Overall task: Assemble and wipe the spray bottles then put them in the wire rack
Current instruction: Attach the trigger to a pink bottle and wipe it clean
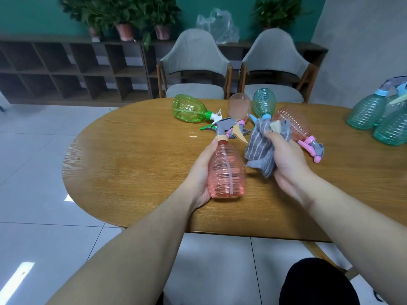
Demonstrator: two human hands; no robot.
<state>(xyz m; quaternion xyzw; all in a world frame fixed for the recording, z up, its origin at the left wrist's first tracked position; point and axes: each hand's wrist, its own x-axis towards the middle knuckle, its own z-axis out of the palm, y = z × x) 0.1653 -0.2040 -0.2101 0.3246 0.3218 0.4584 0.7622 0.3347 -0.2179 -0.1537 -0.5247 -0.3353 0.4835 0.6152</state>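
1. Over the table's (pixel 136 172) near edge, your left hand (pixel 198 172) grips the pink bottle (pixel 226 170), fingers curled round its side.
2. Its long axis runs away from you, grey sprayer (pixel 224 125) at the far end.
3. Just right, your right hand (pixel 286 159) clutches the grey cloth (pixel 259 148), nearer the bottle's shoulder.

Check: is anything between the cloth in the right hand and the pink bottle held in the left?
Nothing visible. The grey cloth, gripped by the right hand, hangs just beside the pink bottle that the left hand holds, with only open air between them.
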